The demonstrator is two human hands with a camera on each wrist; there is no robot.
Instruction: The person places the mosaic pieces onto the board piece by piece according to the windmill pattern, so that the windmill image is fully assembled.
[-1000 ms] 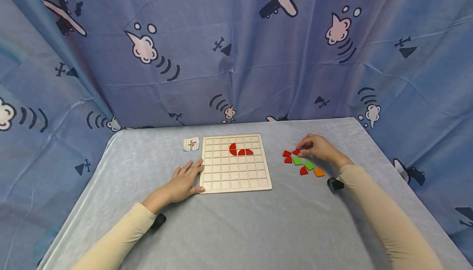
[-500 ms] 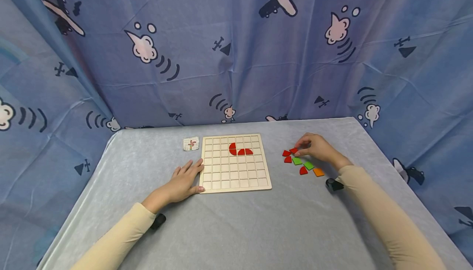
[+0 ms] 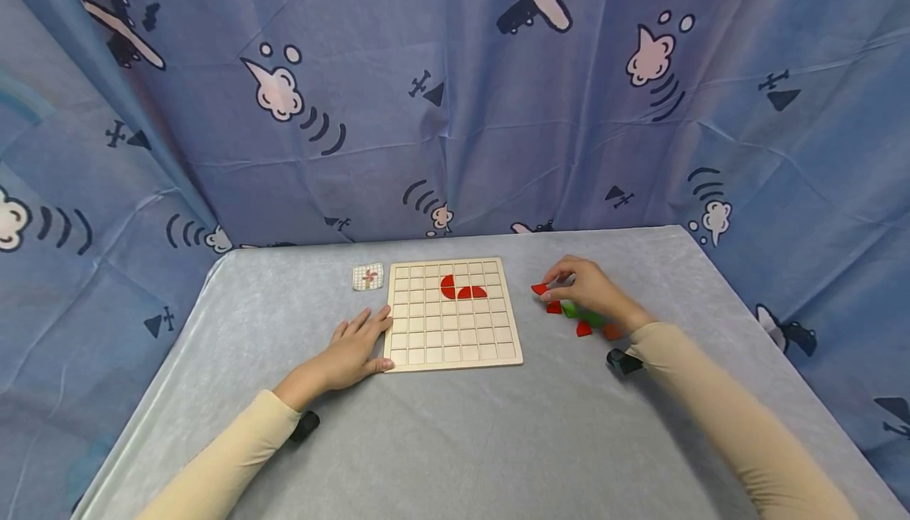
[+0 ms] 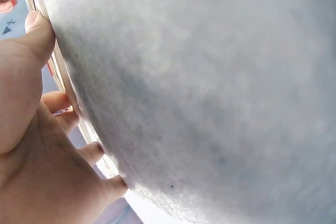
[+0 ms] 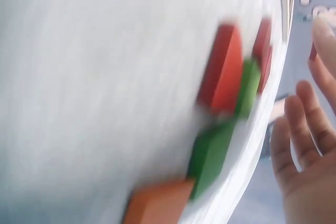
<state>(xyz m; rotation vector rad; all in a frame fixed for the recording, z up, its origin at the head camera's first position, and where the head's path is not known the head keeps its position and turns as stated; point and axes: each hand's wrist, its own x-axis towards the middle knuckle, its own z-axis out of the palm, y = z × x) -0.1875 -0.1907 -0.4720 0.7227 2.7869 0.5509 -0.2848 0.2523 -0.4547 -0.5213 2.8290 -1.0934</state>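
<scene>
My right hand [image 3: 588, 284] pinches a red quarter-circle tile [image 3: 539, 289] between thumb and fingers, above the table right of the wooden grid board [image 3: 455, 342]. In the right wrist view only a sliver of this tile shows beside the thumb. Several red quarter-circle tiles [image 3: 448, 293] lie in the board's upper middle squares. With fingers spread, my left hand [image 3: 347, 352] rests at the board's left edge, thumb on its lower left corner. Under and beside my right hand lie loose red tiles [image 5: 220, 72], green tiles [image 5: 211, 150] and an orange tile [image 5: 160, 203].
A small card [image 3: 367, 276] with a printed grid and a coloured pattern lies just left of the board's top corner. The grey cloth [image 3: 455, 441] covers the table. Behind it hangs a blue curtain [image 3: 370, 172] with airplane prints.
My right hand has lifted a red tile from the group and moved left toward the board with it. My left hand and the board have stayed in place.
</scene>
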